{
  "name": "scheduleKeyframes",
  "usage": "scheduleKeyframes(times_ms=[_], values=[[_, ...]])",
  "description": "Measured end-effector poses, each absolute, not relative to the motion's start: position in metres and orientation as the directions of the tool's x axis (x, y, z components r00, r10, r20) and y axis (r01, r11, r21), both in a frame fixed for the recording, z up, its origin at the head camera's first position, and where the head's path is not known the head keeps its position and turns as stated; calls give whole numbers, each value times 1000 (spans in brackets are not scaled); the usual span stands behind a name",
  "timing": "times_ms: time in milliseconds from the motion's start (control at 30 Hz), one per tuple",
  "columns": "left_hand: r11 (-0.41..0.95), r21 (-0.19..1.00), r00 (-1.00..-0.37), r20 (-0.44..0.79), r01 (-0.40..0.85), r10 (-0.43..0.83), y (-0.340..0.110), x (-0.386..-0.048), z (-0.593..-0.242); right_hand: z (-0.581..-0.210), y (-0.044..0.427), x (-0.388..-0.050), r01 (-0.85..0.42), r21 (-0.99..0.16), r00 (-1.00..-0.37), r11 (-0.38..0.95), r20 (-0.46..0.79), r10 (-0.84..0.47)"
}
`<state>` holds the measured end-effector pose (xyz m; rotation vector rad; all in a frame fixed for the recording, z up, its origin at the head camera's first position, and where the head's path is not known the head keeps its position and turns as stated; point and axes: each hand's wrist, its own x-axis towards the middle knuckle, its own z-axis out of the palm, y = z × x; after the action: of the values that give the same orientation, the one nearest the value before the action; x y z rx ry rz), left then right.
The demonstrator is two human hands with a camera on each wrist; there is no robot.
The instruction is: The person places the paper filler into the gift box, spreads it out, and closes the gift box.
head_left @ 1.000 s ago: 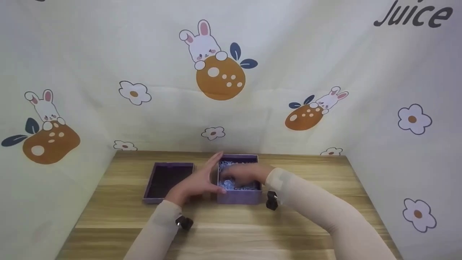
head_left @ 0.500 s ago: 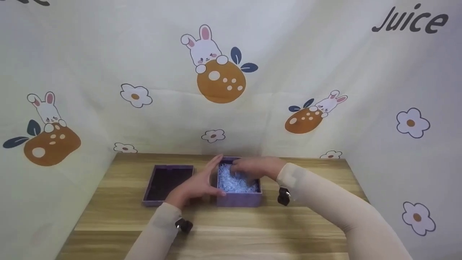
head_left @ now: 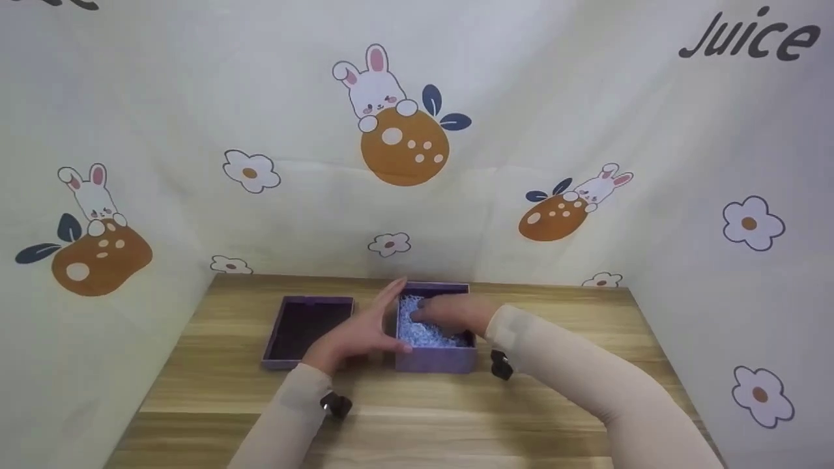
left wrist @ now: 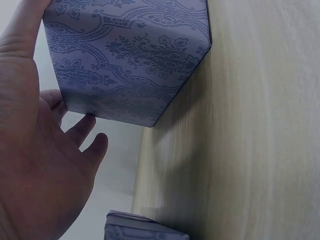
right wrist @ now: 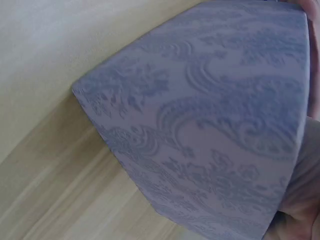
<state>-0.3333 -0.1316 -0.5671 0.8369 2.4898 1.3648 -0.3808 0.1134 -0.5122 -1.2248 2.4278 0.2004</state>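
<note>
The person's left hand (head_left: 357, 331) is spread wide at the left side of a purple patterned box (head_left: 435, 360), thumb and fingers well apart, the thumb at the near corner and a fingertip at the far one. The left wrist view shows the other fingers parted, with one fingertip against the box's edge.

The right hand (head_left: 459, 312) reaches over the right wall into the box, fingertips down among pale blue paper shreds (head_left: 420, 335); I can't tell whether it pinches any of them.

The box stands upright and open-topped near the back edge of the wooden tabletop (head_left: 404, 423). To its left, a shallow purple tray (head_left: 279, 365), dark inside, lies open side up, partly behind the left hand. A cloth (head_left: 313, 215) printed with rabbits, oranges and flowers hangs behind.
</note>
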Motion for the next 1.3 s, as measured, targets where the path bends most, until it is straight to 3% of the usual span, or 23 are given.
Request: scheduleKeyframes(times_ms=[200,333,567,833,1067,1300], values=[[449,806,-831,91,385,549,-131,-333,-567,-513,119,-382,-833,-47,-502,551,-353,-789],[470,793,-831,80,387,551,-131,-329,-562,-503,129,-380,-823,-143,-505,549,-255,-824],[456,783,-850,171,424,498,-138,-318,-551,-482,134,-358,-765,-362,-571,533,-2,-821],[488,744,-877,283,456,388,-179,-294,-540,-479,97,-312,-708,-519,-655,479,229,-720],[490,777,-918,314,396,243,-234,-275,-552,-503,50,-274,-538,-671,-774,510,154,-614],[530,826,-980,141,194,139,-282,-259,-572,-534,10,-249,-437,-674,-854,595,105,-509]])
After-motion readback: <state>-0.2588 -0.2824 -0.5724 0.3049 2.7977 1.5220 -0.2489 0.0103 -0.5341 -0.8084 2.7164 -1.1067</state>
